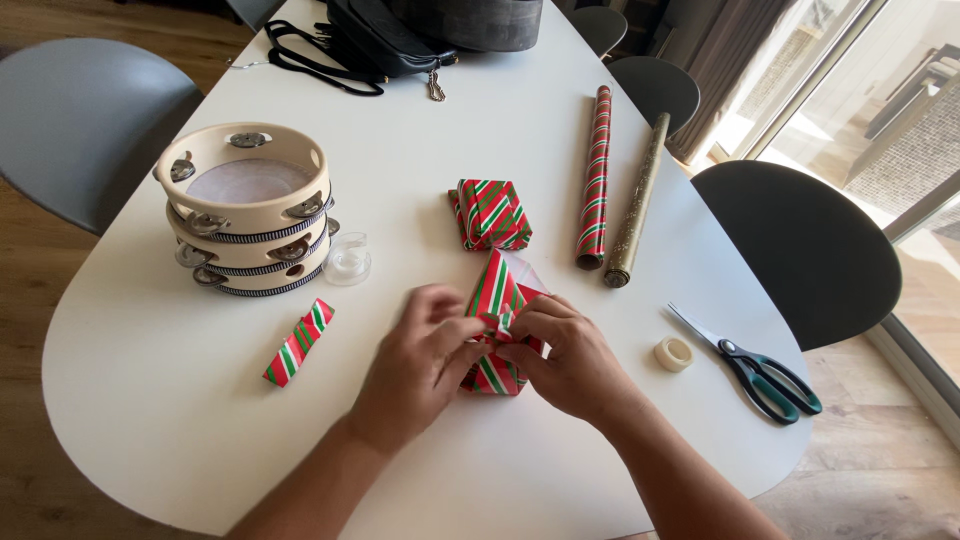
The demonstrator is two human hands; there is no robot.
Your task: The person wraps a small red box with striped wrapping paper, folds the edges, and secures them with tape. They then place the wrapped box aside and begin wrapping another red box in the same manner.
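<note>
Both the left hand [420,365] and right hand [560,355] pinch a striped paper flap on the half-wrapped box [497,335] at lower centre of the tabletop [150,400]; folding appears underway; taping would need the tape roll [673,353] at right.

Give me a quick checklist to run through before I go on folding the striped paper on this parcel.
1. Both hands on the fold: left hand and right hand pinch the half-wrapped parcel: ok.
2. Far flap folded down: it stands open: not ok.
3. Tape roll lies beside the right hand: ok.
4. Scissors lie apart from the parcel, blades closed: ok.
5. Tape already on the seam: cannot tell.
</note>
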